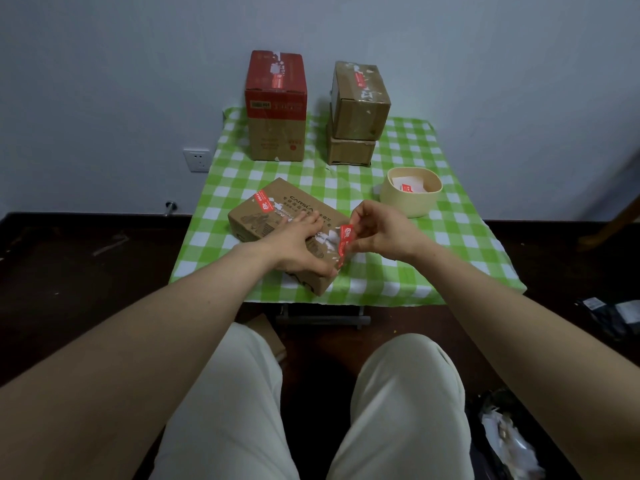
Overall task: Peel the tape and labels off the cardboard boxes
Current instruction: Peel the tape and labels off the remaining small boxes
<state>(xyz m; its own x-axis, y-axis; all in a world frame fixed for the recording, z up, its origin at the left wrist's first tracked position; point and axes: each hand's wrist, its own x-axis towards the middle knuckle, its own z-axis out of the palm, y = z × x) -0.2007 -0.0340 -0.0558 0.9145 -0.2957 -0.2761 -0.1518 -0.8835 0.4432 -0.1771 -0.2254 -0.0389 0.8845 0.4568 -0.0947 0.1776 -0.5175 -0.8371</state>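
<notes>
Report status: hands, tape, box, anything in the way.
Left hand flat on box. Right hand pinching red tape strip, half lifted. Nothing in the way.

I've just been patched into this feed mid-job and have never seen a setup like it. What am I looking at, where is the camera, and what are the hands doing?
There is no machine here: a person works with bare hands, and the single picture comes from a camera worn on their head, looking forward and down, so the forearms and knees fill the lower part.

On the small table with the green checked cloth lies a flat cardboard box. The left hand presses down on it, while the right hand pinches a strip of red tape that is partly peeled up from the box. More red tape remains at the box's far end.

Behind stand a tall red-topped box and two stacked brown boxes. The beige bowl on the right holds what look like peeled scraps.
</notes>
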